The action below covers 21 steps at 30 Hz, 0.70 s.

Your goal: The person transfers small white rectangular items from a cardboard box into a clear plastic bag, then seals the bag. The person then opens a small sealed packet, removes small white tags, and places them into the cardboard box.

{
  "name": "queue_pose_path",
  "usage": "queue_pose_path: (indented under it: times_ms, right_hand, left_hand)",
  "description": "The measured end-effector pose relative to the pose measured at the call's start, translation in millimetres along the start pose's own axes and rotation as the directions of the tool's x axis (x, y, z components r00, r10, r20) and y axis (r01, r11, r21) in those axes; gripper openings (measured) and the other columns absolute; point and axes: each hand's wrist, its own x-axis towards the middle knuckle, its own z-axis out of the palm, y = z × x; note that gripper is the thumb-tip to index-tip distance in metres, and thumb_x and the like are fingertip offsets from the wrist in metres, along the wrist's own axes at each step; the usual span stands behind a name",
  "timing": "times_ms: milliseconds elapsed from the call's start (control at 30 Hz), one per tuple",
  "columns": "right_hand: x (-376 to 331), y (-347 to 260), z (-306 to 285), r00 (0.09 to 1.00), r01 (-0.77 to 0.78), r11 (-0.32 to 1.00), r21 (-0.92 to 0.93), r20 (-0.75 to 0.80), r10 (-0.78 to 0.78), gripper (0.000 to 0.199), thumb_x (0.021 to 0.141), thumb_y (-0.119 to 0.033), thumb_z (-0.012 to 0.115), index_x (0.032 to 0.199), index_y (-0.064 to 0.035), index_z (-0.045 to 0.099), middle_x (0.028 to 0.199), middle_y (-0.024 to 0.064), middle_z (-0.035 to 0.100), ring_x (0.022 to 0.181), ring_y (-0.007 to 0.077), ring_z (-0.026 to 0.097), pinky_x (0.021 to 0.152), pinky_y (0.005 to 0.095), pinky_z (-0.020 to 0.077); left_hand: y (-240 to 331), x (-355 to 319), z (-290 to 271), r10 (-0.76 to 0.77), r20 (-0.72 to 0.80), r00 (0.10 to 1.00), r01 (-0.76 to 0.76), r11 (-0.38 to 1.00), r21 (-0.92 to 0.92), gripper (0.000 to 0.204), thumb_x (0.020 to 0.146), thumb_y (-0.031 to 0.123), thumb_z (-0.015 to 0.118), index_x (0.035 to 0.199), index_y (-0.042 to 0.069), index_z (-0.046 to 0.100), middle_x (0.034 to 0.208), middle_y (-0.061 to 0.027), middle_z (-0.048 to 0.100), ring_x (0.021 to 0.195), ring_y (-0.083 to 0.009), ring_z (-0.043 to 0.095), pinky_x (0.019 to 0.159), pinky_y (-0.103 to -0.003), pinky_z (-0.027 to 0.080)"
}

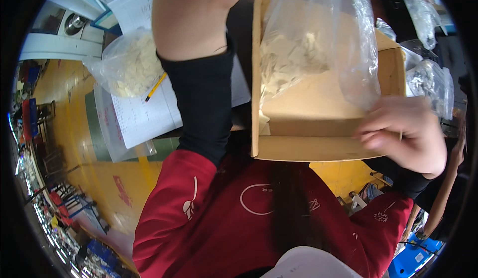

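Observation:
My left arm rises to the upper edge, its bare wrist and heel of the hand point(201, 9) close to the view; its fingers lie beyond the picture. A clear plastic bag point(348, 44) hangs into an open cardboard box point(318, 148) in front of me. Pale, flat, chip-like pieces point(291, 59) show in and behind the plastic at the box's left side. Over the box's near right corner is my right hand point(406, 133), blurred, with its fingers curled together. A tiny pale sliver shows by its fingers, too small to name.
Left of the box lie written sheets point(144, 116), a yellow pencil point(156, 87) and a knotted bag of pale pieces point(137, 64). More clear bags point(430, 84) are right of the box. Another person's arm point(445, 188) is at the far right, above a blue bin point(413, 260).

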Motion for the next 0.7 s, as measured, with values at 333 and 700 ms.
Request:
queue_pose_path:
  times_ms: [333,700]
  right_hand:
    - [75,85,167,0.979,0.129,0.992,-0.011,-0.157,-0.130,0.041,0.078,-0.017,0.079,0.106,0.0019,0.058,0.107,0.0145,0.052,0.100,0.0343,0.061,0.087,0.0426,0.0545]
    - [79,84,149,0.998,0.065,0.998,-0.016,0.014,-0.065,0.036,0.077,0.001,0.070,0.109,0.0025,0.054,0.109,0.0165,0.052,0.108,0.0367,0.057,0.090,0.0424,0.0508]
  left_hand:
    - [-14,-18,-5,0.053,-0.003,0.999,-0.053,0.997,0.047,0.020,0.088,-0.006,0.056,0.108,-0.005,0.061,0.108,-0.0136,0.067,0.095,-0.0204,0.064,0.083,-0.030,0.050]
    - [-17,-21,-11,0.067,-0.012,0.998,-0.066,0.996,0.066,0.021,0.086,-0.006,0.056,0.106,-0.004,0.062,0.107,-0.0138,0.067,0.093,-0.0221,0.064,0.083,-0.031,0.050]
